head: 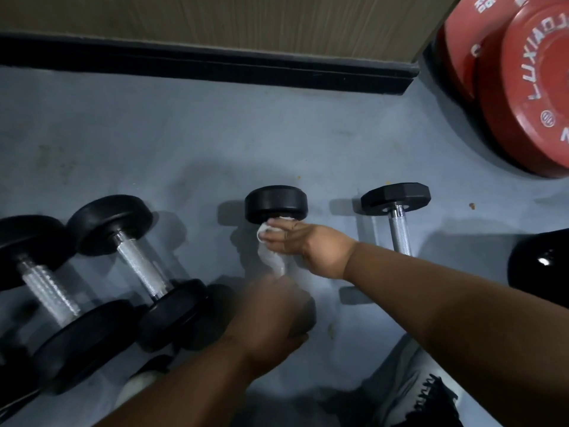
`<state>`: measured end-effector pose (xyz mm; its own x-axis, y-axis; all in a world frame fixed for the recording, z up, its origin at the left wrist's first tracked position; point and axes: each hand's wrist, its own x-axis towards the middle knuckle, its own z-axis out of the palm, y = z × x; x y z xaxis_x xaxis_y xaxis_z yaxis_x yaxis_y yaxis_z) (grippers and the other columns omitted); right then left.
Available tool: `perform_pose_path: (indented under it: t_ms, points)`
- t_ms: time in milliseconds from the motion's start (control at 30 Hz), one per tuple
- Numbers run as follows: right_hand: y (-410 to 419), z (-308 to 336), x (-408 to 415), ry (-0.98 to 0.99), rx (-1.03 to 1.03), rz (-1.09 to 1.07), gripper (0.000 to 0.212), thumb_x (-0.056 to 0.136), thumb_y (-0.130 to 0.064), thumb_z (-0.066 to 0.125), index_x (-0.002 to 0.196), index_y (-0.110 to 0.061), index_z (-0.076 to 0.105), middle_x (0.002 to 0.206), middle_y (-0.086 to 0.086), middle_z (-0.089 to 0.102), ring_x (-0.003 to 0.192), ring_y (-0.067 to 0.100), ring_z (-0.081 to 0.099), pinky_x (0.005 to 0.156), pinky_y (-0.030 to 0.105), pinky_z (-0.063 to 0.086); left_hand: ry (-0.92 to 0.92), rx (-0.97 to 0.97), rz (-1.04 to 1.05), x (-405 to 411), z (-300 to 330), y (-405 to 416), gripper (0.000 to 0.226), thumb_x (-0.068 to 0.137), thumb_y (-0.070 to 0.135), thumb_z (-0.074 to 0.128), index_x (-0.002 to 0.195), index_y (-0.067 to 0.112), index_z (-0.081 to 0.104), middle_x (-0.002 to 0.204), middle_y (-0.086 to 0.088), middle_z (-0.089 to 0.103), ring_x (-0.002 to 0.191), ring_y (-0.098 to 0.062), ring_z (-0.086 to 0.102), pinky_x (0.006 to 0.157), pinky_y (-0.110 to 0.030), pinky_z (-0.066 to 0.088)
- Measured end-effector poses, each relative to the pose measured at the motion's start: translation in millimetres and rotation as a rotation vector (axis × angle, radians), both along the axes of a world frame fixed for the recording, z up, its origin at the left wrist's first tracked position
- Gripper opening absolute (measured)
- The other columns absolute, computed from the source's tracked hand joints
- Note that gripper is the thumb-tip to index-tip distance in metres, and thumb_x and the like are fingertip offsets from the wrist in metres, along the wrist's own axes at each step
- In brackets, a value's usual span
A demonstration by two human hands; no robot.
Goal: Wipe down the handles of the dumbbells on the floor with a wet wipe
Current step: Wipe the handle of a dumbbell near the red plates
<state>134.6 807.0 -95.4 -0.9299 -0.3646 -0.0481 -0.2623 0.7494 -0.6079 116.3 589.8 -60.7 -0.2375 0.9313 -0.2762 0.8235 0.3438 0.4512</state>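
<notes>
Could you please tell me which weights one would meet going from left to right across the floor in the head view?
Leftmost round-headed dumbbell → second round-headed dumbbell → dumbbell being wiped, where the right hand holds the wet wipe → hex-headed dumbbell → red weight plates.

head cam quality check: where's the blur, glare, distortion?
Head view: motion blur smears the left hand and the leftmost dumbbell's handle; the right hand on the wet wipe stays fairly sharp. Small glare spot on the black object at the right edge. Wide-angle bend shows in the baseboard. Dim light, soft shadows on the floor.
</notes>
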Motion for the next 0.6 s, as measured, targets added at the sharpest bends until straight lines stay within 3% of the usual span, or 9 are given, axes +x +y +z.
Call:
perform_pose_path:
  t_ms: [133,267,367,467,600]
  points:
    - [-13,-2,3,0.031,-0.002,-0.062,0.066,0.073,0.022,0.057,0.135,-0.002,0.058,0.152,0.009,0.044,0.149,0.028,0.023,0.119,0.041,0.027,-0.016,0.031,0.0,-8,-6,-11,0.062,0.076,0.065,0.059,0.13,0.038,0.046,0.119,0.011,0.044,0.102,-0.018,0.04,0.08,-0.036,0.038]
    - [-26,-3,26,0.092,0.027,0.081,0.053,0.086,0.003,0.065,0.137,-0.005,0.056,0.152,0.007,0.043,0.149,0.03,0.021,0.119,0.042,0.028,-0.052,0.035,0.003,-12,-8,-14,0.064,0.076,0.067,0.059,0.132,0.04,0.045,0.119,0.012,0.046,0.106,-0.017,0.041,0.083,-0.037,0.041]
    - [-15,1,13,0.072,0.003,0.105,0.061,0.081,0.014,0.058,0.138,-0.006,0.055,0.152,0.006,0.044,0.148,0.028,0.025,0.119,0.044,0.027,-0.065,0.032,-0.001,-13,-9,-15,0.066,0.076,0.068,0.058,0.133,0.039,0.045,0.123,0.012,0.045,0.109,-0.018,0.041,0.086,-0.038,0.041]
    - [-7,1,-5,0.04,-0.012,-0.042,0.069,0.074,0.021,0.05,0.139,-0.004,0.054,0.153,0.007,0.043,0.148,0.027,0.025,0.118,0.047,0.029,-0.087,0.066,0.01,-14,-10,-16,0.067,0.074,0.065,0.062,0.133,0.037,0.047,0.122,0.01,0.046,0.105,-0.018,0.042,0.085,-0.038,0.042]
    - [-29,0,19,0.075,0.014,0.013,0.049,0.089,0.0,0.065,0.137,-0.004,0.056,0.151,0.01,0.045,0.148,0.033,0.024,0.116,0.048,0.031,-0.1,0.037,-0.019,-17,-12,-15,0.068,0.075,0.066,0.059,0.136,0.038,0.044,0.125,0.011,0.042,0.113,-0.019,0.04,0.091,-0.039,0.041]
